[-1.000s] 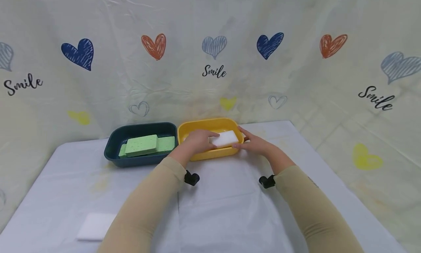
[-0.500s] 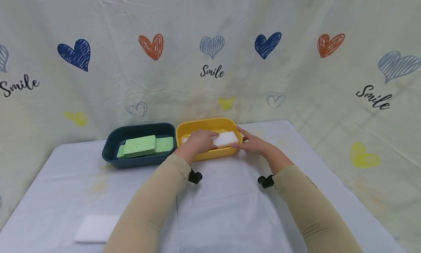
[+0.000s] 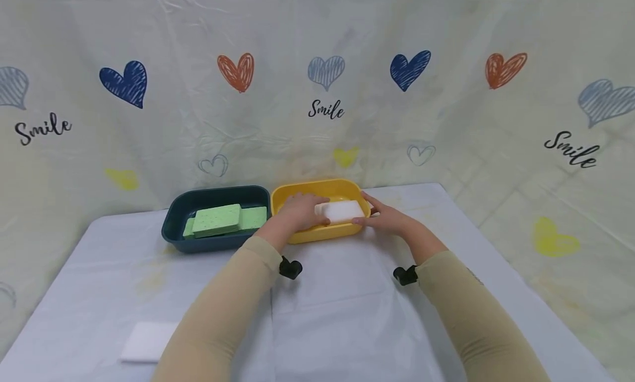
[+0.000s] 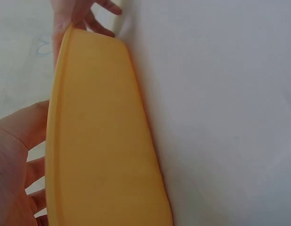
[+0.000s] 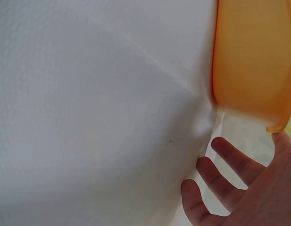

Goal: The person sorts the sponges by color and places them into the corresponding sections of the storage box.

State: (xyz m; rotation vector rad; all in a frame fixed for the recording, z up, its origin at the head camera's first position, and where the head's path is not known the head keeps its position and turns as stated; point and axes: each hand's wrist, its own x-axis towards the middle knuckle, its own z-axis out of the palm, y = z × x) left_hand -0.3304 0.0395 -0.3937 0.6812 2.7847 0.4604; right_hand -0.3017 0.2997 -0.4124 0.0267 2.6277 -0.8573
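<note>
A yellow tray [image 3: 322,234] stands at the back of the table, and a white sponge [image 3: 342,211] lies inside it toward the right end. My left hand [image 3: 300,211] reaches over the front rim, its thumb and index finger at the near and far sides of the sponge's left end. In the left wrist view the tray's wall hides those fingertips and the sponge. My right hand [image 3: 389,219] holds the tray's right end, thumb at the front corner and index finger at the far corner. Its other fingers [image 5: 220,183] are spread beside the tray's end.
A dark green tray [image 3: 171,236] with several pale green sponges [image 3: 216,220] stands right beside the yellow tray on the left. Another white sponge [image 3: 149,342] lies near the front left, partly hidden by the left sleeve [image 3: 223,310]. A printed sheet [image 3: 278,134] hangs behind the table.
The left hand's fingers have drawn slightly left along the white sponge, so more of its left end shows. The right hand stays at the tray's end. The head view has shifted slightly.
</note>
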